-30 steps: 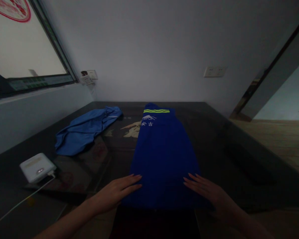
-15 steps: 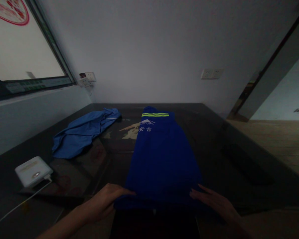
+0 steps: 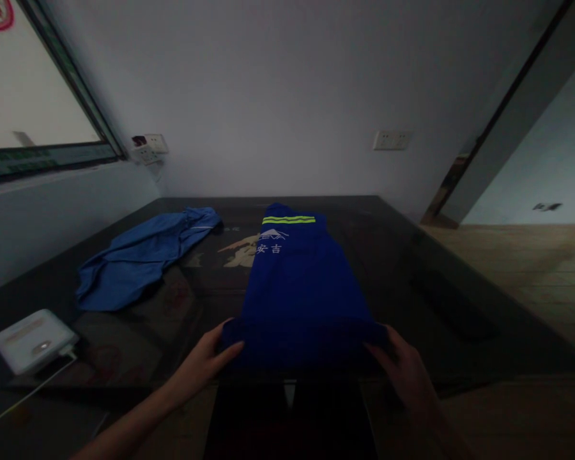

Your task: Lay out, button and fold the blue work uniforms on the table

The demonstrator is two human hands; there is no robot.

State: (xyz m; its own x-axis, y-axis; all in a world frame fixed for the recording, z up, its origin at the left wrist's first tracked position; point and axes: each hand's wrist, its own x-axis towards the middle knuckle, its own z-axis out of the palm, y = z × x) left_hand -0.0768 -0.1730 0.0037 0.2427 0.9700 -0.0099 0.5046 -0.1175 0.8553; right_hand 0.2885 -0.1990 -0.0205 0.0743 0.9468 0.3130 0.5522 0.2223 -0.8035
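A dark blue garment (image 3: 301, 281) with yellow-green stripes and white lettering lies lengthwise on the dark table (image 3: 393, 255). Its near end is folded up and over, making a band across the bottom. My left hand (image 3: 215, 351) grips the left corner of this fold, thumb on the near side and fingers behind. At the right corner, my right hand (image 3: 402, 364) pinches the cloth in the same way. The fingers behind the fabric are partly hidden. The picture is dim near the table's front edge.
A lighter blue folded garment (image 3: 134, 255) lies on the left. Nearer stands a white box-like device (image 3: 34, 342) with a white cable. A dark elongated object (image 3: 453, 303) rests on the right. Behind the table is a wall with a socket plate (image 3: 391, 140).
Both hands have lifted the near end of the dark blue garment and moved it away from me, folding it over. The view has shifted slightly right.
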